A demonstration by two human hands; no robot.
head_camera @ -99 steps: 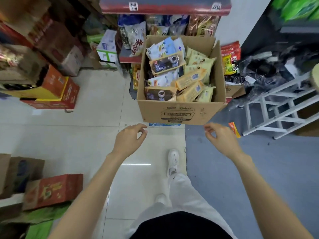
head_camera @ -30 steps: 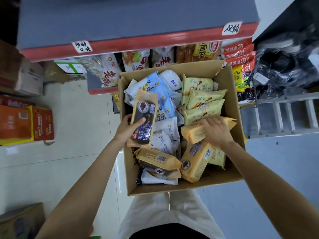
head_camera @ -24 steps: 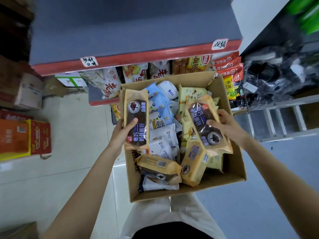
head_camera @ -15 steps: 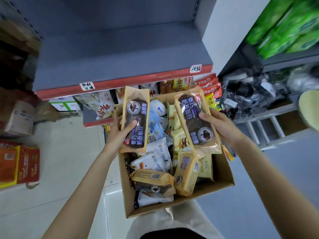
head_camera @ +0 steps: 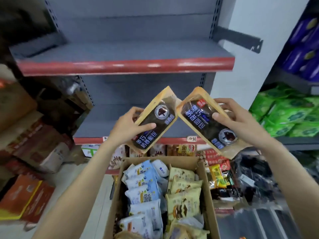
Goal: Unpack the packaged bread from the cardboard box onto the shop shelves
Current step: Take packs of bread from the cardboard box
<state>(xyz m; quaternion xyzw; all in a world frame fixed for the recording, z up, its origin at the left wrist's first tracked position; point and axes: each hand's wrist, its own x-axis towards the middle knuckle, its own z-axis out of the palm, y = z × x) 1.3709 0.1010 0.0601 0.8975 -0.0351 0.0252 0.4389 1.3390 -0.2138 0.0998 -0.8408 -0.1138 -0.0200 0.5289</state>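
we observe two bare forearms, no sleeves, watch, rings or gloves visible, ending in a left hand (head_camera: 127, 128) and a right hand (head_camera: 236, 121) with short, unpainted nails.

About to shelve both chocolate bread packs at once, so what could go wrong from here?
1. The left pack and right pack touch at their top corners; they could knock each other as they go in.
2. Each hand's grip is fingertips only, left hand, right hand; slick film might slip.
3. A dropped pack would likely land in the open cardboard box.
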